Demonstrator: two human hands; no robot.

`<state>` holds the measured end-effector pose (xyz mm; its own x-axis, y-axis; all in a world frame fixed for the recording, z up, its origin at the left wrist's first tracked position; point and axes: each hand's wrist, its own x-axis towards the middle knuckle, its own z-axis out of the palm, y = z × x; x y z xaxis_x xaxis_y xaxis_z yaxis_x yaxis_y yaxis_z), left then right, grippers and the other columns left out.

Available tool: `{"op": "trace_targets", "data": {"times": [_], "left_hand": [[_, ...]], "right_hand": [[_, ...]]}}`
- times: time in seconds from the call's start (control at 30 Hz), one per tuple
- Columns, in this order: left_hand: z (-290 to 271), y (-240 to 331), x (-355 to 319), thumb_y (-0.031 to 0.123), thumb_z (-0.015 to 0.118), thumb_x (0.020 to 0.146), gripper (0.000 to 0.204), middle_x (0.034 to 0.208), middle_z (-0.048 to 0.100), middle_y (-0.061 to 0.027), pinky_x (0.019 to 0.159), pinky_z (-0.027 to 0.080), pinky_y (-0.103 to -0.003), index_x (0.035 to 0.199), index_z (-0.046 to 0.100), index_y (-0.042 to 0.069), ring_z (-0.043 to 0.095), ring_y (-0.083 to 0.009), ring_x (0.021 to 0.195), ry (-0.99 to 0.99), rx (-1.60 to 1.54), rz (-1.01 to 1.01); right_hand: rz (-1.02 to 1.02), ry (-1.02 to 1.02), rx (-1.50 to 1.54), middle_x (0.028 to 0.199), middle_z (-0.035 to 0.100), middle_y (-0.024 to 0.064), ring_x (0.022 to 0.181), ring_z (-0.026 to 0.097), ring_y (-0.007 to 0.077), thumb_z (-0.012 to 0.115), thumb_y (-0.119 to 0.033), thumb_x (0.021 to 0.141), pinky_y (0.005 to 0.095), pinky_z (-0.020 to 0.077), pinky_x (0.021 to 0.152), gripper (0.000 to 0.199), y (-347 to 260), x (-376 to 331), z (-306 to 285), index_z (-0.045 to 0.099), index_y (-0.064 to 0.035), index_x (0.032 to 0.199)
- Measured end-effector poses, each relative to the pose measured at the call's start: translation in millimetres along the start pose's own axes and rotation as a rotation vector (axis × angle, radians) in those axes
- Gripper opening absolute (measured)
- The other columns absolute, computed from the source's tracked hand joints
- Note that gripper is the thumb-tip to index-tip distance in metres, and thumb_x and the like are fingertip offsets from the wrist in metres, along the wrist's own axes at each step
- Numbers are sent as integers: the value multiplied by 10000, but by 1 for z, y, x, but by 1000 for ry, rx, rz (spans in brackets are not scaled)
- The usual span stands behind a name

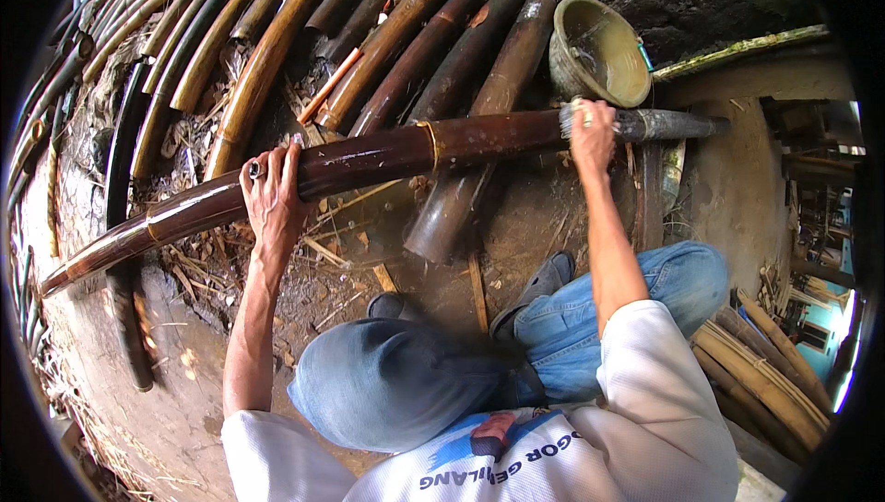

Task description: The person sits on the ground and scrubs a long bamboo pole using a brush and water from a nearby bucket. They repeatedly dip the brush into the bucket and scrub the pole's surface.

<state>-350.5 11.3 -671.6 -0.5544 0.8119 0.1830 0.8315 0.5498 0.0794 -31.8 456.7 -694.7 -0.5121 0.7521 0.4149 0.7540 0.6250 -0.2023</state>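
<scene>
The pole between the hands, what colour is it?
The pole is dark brown there: head view.

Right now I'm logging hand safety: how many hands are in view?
2: the left hand on the dark bamboo pole, and the right hand farther right along it, near the bucket. No others show.

Damp dirt ground: bamboo poles, bucket, thin wood strips.

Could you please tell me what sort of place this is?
Probably a rough bamboo-working yard: rows of long brown bamboo poles, a round grey bucket of cloudy liquid, wet brown ground.
</scene>
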Motion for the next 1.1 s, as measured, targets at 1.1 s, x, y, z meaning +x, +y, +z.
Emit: {"op": "trace_targets", "data": {"times": [1.1], "left_hand": [[-44,-25,72,423,965,535,915,1112,778,-140,925,580,-487,1345,680,108,745,-355,1060,-491,-235,49]], "right_hand": [[-291,84,312,1526,586,182,1520,432,415,604,-249,1037,589,238,1292,434,-190,-65,6,641,-74,1433]]}}
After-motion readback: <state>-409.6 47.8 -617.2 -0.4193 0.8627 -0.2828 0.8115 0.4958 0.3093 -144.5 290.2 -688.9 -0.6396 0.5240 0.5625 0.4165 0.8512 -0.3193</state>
